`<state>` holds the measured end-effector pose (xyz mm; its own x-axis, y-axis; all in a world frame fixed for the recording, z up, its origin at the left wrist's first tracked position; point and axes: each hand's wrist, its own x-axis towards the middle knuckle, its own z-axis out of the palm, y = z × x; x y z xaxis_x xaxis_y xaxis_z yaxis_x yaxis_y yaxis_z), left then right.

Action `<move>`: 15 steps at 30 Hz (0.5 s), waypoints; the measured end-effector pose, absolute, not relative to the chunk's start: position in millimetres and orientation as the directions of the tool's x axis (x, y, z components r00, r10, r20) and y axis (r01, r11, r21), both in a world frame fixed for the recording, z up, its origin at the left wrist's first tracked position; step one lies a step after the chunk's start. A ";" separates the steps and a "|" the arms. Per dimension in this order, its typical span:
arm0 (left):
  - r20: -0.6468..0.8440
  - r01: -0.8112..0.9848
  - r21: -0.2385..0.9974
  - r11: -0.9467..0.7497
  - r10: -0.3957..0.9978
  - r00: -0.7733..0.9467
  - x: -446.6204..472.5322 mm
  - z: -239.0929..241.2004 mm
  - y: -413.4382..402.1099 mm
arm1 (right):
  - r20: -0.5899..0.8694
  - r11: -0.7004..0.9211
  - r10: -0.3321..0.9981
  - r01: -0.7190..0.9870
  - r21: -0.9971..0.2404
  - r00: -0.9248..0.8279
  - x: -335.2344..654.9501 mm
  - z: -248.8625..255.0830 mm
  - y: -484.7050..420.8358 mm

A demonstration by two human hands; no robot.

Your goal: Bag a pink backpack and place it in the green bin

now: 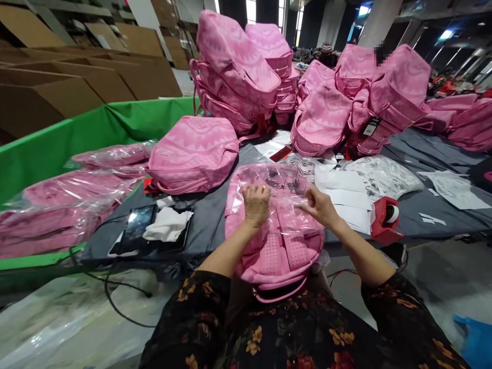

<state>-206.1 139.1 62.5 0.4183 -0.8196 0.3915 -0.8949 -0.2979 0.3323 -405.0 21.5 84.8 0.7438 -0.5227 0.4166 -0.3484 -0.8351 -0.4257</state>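
Observation:
A pink backpack [282, 243] lies in front of me on the grey table, its far half inside a clear plastic bag [277, 179]. My left hand [255, 205] is closed on the edge of the plastic over the backpack's middle. My right hand [319, 205] pinches the same plastic film a little to the right. Both hands rest on top of the backpack. The padded back and the straps of the backpack point toward me.
Unbagged pink backpacks [238, 66] are piled at the back. Bagged ones [73, 205] lie on a green sheet [49, 146] at the left. A red tape dispenser [384, 218] stands right of my hands. A tablet [136, 228], white paper sheets [346, 192] and cardboard boxes [77, 77] are around.

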 end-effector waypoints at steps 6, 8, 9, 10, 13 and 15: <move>0.455 -0.834 0.357 -0.421 -0.701 0.549 -149.4 31.8 185.9 | 0.191 -0.617 -0.758 -0.781 0.099 0.623 -479.3 60.4 24.3; 0.453 -0.796 0.383 -0.468 -0.656 0.604 -136.7 24.1 199.0 | 0.203 -0.520 -0.822 -0.847 0.110 0.532 -502.6 48.1 20.7; 0.438 -0.774 0.401 -0.489 -0.640 0.631 -130.2 21.2 200.8 | 0.215 -0.479 -0.850 -0.876 0.064 0.481 -511.2 42.4 17.3; 0.414 -0.752 0.426 -0.504 -0.630 0.657 -123.1 19.2 199.0 | 0.217 -0.434 -0.881 -0.900 -0.023 0.420 -517.0 37.6 12.3; 0.293 -0.644 0.570 -0.511 -0.605 0.740 -98.3 19.3 172.8 | 0.039 -0.162 -0.985 -0.840 -0.518 0.167 -513.7 31.8 -14.5; 0.141 -0.467 0.744 -0.478 -0.571 0.809 -80.5 25.4 141.5 | -0.200 0.103 -0.972 -0.545 -0.832 0.121 -495.8 37.8 -42.8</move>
<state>-80.5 141.5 25.4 0.8087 -0.5710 0.1411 -0.4673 -0.4779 0.7438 -495.8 -42.8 37.8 0.1211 -0.9724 -0.1995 -0.5447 0.1029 -0.8323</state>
